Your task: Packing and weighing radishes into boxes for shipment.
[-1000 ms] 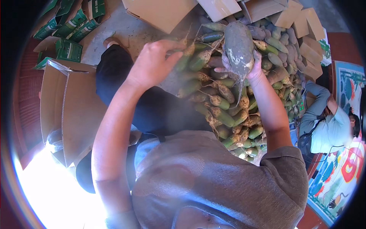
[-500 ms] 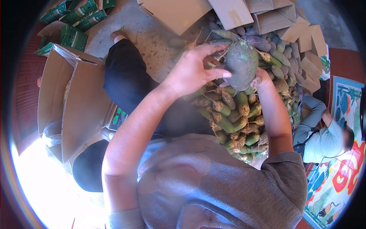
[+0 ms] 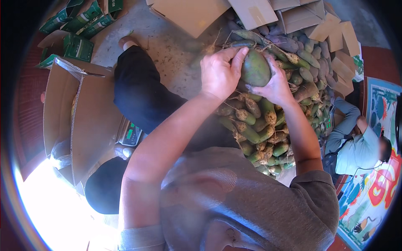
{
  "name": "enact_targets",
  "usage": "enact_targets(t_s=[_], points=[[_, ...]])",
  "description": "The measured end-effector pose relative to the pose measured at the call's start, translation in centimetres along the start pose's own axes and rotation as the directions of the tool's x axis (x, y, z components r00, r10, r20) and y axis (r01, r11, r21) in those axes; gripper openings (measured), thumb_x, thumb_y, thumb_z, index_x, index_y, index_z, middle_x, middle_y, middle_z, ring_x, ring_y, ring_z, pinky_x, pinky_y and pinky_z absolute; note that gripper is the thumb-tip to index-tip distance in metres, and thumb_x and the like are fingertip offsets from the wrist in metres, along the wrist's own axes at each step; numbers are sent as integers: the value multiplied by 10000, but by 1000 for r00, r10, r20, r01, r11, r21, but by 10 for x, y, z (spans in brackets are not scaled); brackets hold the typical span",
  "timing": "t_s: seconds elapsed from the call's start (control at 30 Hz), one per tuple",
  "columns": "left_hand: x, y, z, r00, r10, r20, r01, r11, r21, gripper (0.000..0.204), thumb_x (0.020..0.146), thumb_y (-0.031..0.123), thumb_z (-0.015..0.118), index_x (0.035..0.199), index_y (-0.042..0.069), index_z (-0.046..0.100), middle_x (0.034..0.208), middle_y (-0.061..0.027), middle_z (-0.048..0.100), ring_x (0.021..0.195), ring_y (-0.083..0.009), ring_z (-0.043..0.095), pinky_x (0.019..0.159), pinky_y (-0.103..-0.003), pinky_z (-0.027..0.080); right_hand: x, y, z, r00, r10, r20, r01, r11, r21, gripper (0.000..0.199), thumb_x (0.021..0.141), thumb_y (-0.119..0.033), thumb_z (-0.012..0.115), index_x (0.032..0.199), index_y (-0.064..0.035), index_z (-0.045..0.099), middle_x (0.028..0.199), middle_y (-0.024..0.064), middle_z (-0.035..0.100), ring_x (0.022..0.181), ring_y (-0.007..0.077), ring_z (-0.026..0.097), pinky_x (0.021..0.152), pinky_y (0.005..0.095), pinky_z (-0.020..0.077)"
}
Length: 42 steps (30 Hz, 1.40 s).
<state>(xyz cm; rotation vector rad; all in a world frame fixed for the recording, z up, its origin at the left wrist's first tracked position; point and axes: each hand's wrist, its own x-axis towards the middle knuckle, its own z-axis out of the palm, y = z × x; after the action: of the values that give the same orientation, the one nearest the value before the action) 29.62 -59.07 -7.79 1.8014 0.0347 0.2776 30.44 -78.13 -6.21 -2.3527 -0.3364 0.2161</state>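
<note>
Gripping a large green, rounded root [image 3: 255, 67] between both hands, a person in a grey shirt [image 3: 247, 205] holds it above a heap of similar produce. The left hand [image 3: 220, 75] wraps over the root's left side, its fingers [image 3: 239, 56] curled across the top; the right hand [image 3: 274, 85] cups the lower right side, fingers closed against the skin. Both forearms rise from the lower edge and meet at the root.

Directly beneath the hands lies the pile of roots [image 3: 268, 129], green and mud-brown, long and tapered, stacked on a concrete floor [image 3: 171, 50]. Left of the forearms, a dark trouser leg [image 3: 140, 94] crosses the floor, and a small weighing scale [image 3: 130, 134] with a green display sits just beside it. An open brown cardboard box [image 3: 79, 121] stands further left, its flaps raised.

At right, a second person in a pale green shirt [image 3: 356, 152] sits near a brightly coloured printed mat [image 3: 377, 184] in blue, red and yellow.

Farther off, flattened and folded brown cartons [image 3: 301, 16] ring the far side of the pile. In the far left corner, small green rectangular packages [image 3: 79, 25] with pale labels lie scattered on the floor.
</note>
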Motion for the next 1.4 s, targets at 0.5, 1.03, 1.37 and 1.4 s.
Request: enact_targets(t_s=[0.5,1.03,1.37,1.4], points=[[32,-25,-39,931,-314,185,342,928,-148,591,956,399,624,1351,-34,542,1301,-247,609,1223,-347,591,1057,-407,450,52,22,-16,840,46,541,-490,493,719,720,1006,-618,351,1427,-38,427,1209,190,648,941,308,699,750,401,596],[35,-10,-101,947,-52,317,307,439,-845,665,1027,339,560,1470,-93,316,1366,-216,549,1272,-261,531,1083,-408,421,74,-121,19,974,-71,213,-92,739,667,769,831,-2,718,1492,-33,326,1365,136,511,1257,231,526,1043,358,447],[-31,78,-360,984,-69,162,-25,857,515,565,947,307,608,1411,20,467,1308,-217,537,1185,-393,575,988,-451,499,150,-178,-35,970,-216,115,146,888,436,722,893,-24,639,1517,-15,275,1375,166,520,1213,273,575,1005,378,492],[-47,78,-405,985,-140,99,57,809,585,486,938,302,615,1313,0,551,1227,-207,601,1106,-378,623,905,-451,539,161,-221,-26,938,-322,128,267,906,328,742,892,-61,656,1521,-4,267,1391,165,508,1252,265,545,1040,378,462]])
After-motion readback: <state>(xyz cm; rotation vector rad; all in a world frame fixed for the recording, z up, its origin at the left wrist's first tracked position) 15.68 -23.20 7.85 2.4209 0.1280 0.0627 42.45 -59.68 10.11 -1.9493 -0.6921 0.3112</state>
